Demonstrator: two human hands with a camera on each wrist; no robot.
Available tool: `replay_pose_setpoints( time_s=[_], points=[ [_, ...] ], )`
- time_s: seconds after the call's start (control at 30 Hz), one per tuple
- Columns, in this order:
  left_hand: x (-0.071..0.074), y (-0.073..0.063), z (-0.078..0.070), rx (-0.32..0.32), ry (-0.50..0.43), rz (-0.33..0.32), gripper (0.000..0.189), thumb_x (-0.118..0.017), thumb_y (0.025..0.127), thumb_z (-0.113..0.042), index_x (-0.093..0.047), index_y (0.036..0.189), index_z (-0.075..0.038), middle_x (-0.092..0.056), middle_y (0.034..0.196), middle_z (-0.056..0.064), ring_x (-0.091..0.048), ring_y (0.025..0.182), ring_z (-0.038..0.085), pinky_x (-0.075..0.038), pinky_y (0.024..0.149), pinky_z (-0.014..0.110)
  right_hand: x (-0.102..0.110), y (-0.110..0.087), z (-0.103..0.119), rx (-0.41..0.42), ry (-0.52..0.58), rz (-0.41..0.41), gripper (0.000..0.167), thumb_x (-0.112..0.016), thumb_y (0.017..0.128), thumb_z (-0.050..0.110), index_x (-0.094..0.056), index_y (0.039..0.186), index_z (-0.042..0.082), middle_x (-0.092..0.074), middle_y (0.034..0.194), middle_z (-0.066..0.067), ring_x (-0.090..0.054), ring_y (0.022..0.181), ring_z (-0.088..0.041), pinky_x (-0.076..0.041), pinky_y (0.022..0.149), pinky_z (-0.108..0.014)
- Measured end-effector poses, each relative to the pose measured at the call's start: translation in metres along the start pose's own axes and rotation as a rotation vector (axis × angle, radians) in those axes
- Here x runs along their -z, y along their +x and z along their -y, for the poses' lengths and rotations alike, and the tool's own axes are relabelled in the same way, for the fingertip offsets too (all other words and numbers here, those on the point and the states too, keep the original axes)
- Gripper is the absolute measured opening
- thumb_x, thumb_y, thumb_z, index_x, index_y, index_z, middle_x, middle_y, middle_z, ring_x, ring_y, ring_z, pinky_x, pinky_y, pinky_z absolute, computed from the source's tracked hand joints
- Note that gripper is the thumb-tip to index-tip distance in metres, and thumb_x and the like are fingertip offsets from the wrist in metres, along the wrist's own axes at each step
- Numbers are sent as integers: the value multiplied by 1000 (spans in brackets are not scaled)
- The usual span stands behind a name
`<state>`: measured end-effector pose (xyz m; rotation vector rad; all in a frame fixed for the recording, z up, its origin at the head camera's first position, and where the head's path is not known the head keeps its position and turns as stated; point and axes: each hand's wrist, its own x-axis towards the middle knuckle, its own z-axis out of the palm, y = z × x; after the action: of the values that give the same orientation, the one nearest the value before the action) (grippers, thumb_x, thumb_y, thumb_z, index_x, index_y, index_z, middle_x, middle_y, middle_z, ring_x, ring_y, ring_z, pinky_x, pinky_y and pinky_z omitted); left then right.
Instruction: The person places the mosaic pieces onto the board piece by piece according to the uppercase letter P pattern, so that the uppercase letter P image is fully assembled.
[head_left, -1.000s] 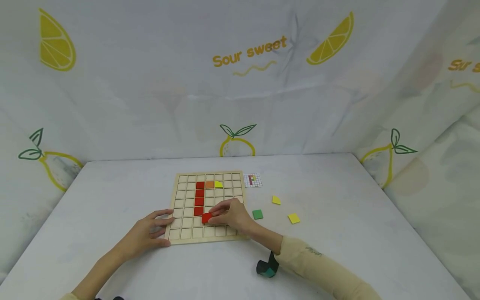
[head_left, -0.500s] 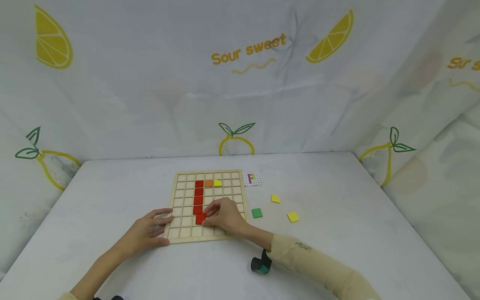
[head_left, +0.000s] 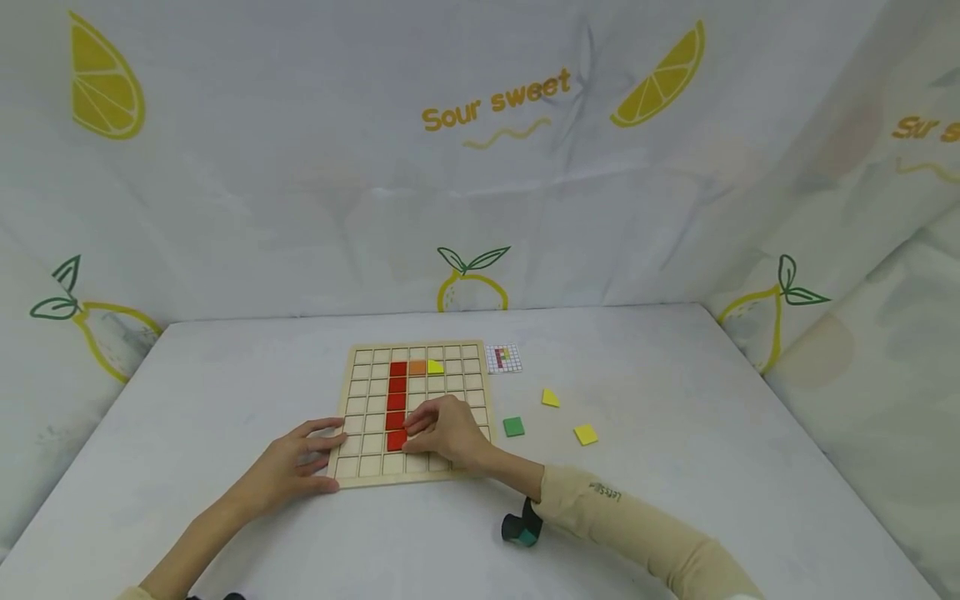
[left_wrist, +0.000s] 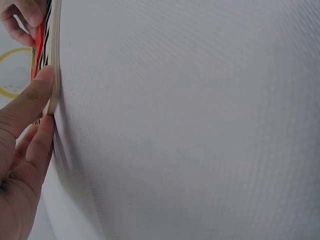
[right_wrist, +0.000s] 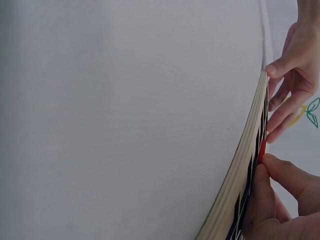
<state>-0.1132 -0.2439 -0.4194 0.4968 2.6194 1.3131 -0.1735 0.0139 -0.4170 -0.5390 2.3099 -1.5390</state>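
A wooden grid board (head_left: pixel 372 468) lies on the table. Down it runs a column of square red tiles (head_left: pixel 397 402). An orange tile (head_left: pixel 417 367) and a yellow tile with one rounded corner (head_left: pixel 435 367) extend from the column's top to the right. My right hand (head_left: pixel 452 435) is over the board, thumb and fingertips pinching the right side of the lowest red tile (head_left: pixel 396 441), which lines up under the others. At the board's left edge, my left hand (head_left: pixel 296 465) rests with extended fingers on the frame and its thumb (left_wrist: pixel 40 90) against it.
A small printed pattern card (head_left: pixel 503 359) lies by the board's upper right corner. Right of the board are a green tile (head_left: pixel 513 427), a yellow rounded-corner tile (head_left: pixel 551 398) and a square yellow tile (head_left: pixel 586 435). A dark strap-like item (head_left: pixel 522 528) is near the right sleeve.
My right hand has moved left with the lowest red tile, which has gone from sitting askew to lining up squarely beneath the red column. The left hand has stayed at the board's edge.
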Motion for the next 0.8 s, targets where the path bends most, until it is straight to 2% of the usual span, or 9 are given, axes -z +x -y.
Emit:
replay_pose_setpoints(
  time_s=[0.33, 0.6, 0.8],
  points=[
    [0, 0, -1, -4, -4, 3, 65, -83, 71, -11, -56, 124, 15, -39, 142, 26, -48, 122, 45, -55, 90, 31, 1, -1, 1, 15, 0, 10, 17, -80, 76, 2, -71, 90, -2, -71, 80, -7, -67, 69, -10, -58, 66, -15],
    [0, 0, -1, -1, 0, 7, 66, -83, 71, -13, -55, 125, 14, -39, 142, 25, -49, 121, 44, -55, 91, 31, 1, -1, 2, -6, 5, 26, 16, -80, 76, 1, -72, 90, -1, -71, 79, -4, -66, 69, -9, -57, 67, -14],
    [0, -1, -1, -9, -9, 6, 65, -82, 72, -13, -55, 125, 14, -37, 143, 25, -48, 122, 45, -55, 91, 31, 15, -5, 0, -23, 31, 49, 19, -77, 80, 4, -71, 97, 0, -71, 86, -6, -66, 77, -12, -56, 68, -15]
  ],
)
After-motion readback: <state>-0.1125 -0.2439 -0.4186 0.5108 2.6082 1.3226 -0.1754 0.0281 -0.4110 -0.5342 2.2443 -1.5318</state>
